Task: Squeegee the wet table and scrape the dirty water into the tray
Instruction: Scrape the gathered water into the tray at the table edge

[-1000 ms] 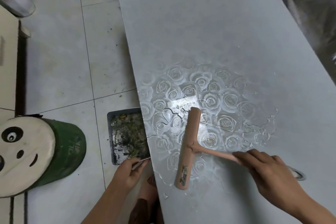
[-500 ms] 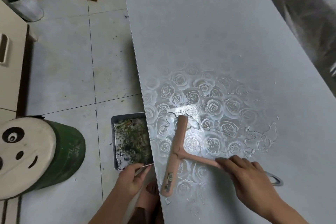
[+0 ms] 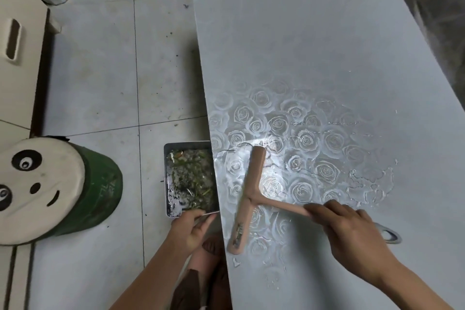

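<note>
Fingers (image 3: 327,210) of my right hand (image 3: 352,231) are curled shut around the handle of the squeegee (image 3: 251,196), gripping partway along the shaft, with the looped end of the handle sticking out beyond the hand. From there the handle runs left to a long pinkish-tan blade that lies flat on the surface (image 3: 314,45), roughly parallel to the left edge and just beside it. I judge the tool light and stiff, its rubber edge somewhat flexible, and the plastic likely slick when wet, so a full wrap on the shaft seems the right hold for steady downward pressure.

My left hand (image 3: 191,229) is below the surface edge, its fingers pinching the near rim of the metal tray (image 3: 186,145), thumb on top. The tray is tucked against the left edge, level with the blade, and already holds murky water with green and dark scraps. I judge it moderately heavy with liquid and quick to slosh, so it wants to stay level and tight against the edge.

A sheet of water (image 3: 297,158) glistens over the rose pattern between the blade and the edge and to the right of the blade, with a ragged puddle (image 3: 370,186) farther right.

On the tiled floor, left of the tray, sits a green stool with a panda face (image 3: 50,189).
</note>
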